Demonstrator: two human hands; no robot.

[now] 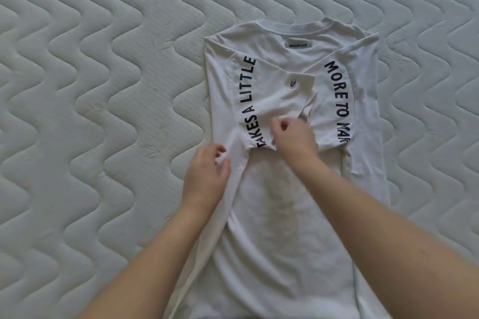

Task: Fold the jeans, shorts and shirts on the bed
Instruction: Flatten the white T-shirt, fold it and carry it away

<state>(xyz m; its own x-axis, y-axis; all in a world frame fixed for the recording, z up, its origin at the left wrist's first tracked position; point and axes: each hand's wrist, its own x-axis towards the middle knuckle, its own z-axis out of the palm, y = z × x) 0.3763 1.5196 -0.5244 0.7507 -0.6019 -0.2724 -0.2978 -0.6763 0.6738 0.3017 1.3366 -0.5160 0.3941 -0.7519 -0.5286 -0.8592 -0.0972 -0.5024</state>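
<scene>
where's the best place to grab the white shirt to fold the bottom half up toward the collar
Grip the white shirt at its near hem, one hand per corner, coming from the person's side. The sleeves are already folded in, so the body lies as a long flat strip. The hem is out of frame. The left hand and right hand now pinch the sleeve fabric.

1 white shirt (287, 215) is counted, laid flat on 1 quilted bed (90, 85). 2 sleeves are seen folded in over the back, 1 per side, w/ printed lettering on each. 1 small logo (291, 83) and 1 neck label (298, 45) are counted. 2 hands are seen: left hand (206, 176) and right hand (294, 137), each pinching shirt fabric. No. of other garments seen: 0.
</scene>
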